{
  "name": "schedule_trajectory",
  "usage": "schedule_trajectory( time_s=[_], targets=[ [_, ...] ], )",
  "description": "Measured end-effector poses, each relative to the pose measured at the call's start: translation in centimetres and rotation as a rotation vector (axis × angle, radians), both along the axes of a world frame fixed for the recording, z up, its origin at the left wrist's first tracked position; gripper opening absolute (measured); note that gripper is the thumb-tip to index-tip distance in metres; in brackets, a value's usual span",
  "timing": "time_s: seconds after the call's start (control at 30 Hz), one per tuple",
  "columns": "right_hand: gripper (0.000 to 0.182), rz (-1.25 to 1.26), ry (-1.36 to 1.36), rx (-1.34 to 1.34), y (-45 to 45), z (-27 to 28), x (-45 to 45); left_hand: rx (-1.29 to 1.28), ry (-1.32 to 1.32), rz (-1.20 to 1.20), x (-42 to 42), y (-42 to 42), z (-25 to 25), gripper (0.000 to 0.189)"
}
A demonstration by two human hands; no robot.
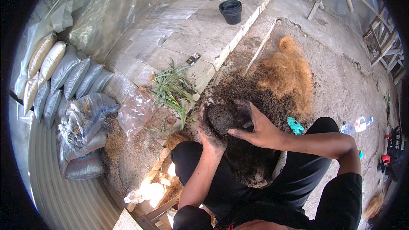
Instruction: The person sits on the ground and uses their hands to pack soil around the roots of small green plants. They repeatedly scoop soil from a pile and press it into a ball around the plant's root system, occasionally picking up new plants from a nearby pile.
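Note:
Between both hands rests a rounded ball of dark, fibrous soil (pixel 220 118), held above the heap between my knees. My left hand (pixel 209 131), smeared with soil, cups the ball from its left side and below. My right hand (pixel 258 127) curves around its right side, thumb against the near edge and fingers at the far edge, dark with soil. Under and beyond the hands spreads a pile of dark soil mixed with roots (pixel 271 105). Tan coconut fibre (pixel 287 73) lies in a loose heap past it. The ball's underside is hidden.
Green strappy-leaved plants (pixel 174 86) lie on the paving at left, near a clear plastic bag (pixel 134 111). Stacked black plastic pots (pixel 230 11) stand farther back. Filled sacks (pixel 76 73) are piled left. A turquoise tool part (pixel 295 125) and a plastic bottle (pixel 358 125) lie right.

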State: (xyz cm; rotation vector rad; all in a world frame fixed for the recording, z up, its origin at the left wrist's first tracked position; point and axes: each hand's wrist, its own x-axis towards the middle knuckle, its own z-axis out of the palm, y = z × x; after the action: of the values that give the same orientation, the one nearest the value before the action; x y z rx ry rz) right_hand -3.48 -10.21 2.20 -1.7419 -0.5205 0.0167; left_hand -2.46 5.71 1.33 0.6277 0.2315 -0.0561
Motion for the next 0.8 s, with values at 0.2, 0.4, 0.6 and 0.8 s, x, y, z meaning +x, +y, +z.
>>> schedule_trajectory(
  time_s=[0.2, 0.4, 0.6, 0.8],
  targets=[
    [0.08, 0.065, 0.07, 0.08, 0.6, 1.1, -1.3, -0.07, -0.022, -0.019, -0.6, -0.7, 1.9, 0.04],
    [0.077, 0.052, 0.083, 0.112, 0.9, 0.9, -0.7, 0.006, -0.189, -0.001, -0.9, -1.3, 1.5, 0.047],
    [0.074, 0.041, 0.107, 0.22, 0.7, 0.6, -0.1, 0.05, -0.296, -0.017, -1.2, -1.5, 2.1, 0.05],
    [0.074, -0.123, -0.101, -0.089, 0.2, 0.9, 0.4, 0.054, -0.147, 0.001, -1.1, -1.0, 0.4, 0.053]
  ],
)
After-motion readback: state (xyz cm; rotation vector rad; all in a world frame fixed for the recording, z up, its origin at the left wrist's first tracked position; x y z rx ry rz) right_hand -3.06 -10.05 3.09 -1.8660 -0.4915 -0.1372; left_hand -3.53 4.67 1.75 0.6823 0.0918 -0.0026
